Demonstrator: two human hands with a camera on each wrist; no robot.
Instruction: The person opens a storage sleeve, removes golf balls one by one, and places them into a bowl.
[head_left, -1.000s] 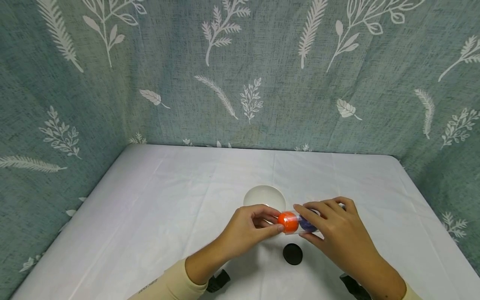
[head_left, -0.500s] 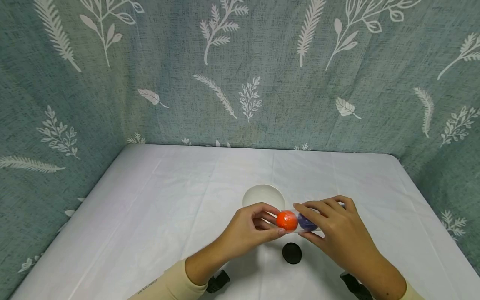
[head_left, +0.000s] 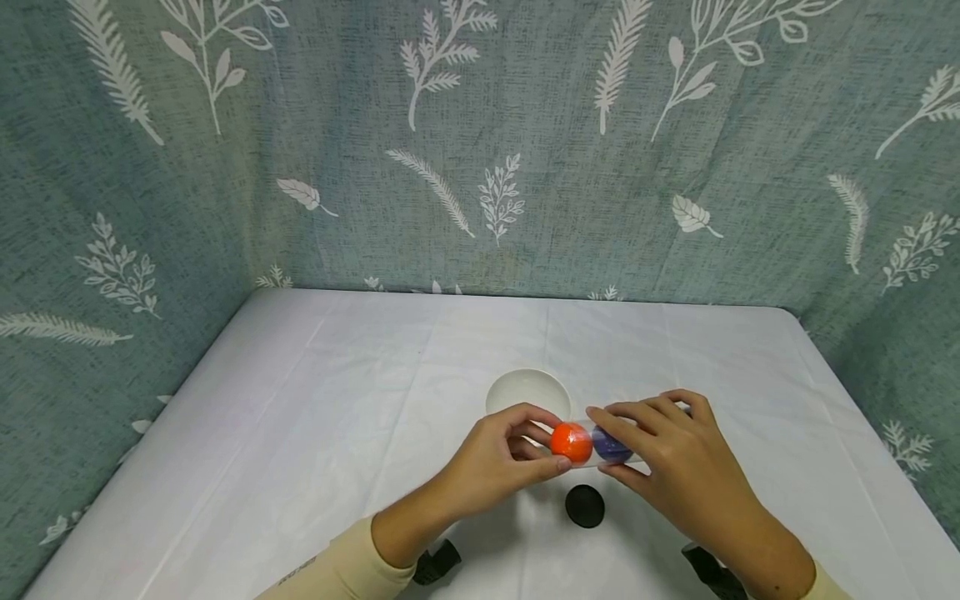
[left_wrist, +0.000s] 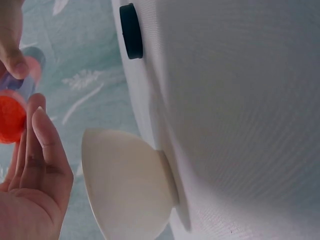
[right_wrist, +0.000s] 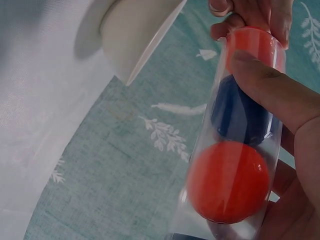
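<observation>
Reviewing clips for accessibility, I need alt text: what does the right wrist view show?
A right hand holds a clear tube of orange-red and blue balls, the left hand touching its far end. At upper left, a white bowl stands on white cloth.

Forearms [head_left: 416, 518] angled inward, left fingers [head_left: 531, 412] bent, right fingers [head_left: 624, 428] curled
</observation>
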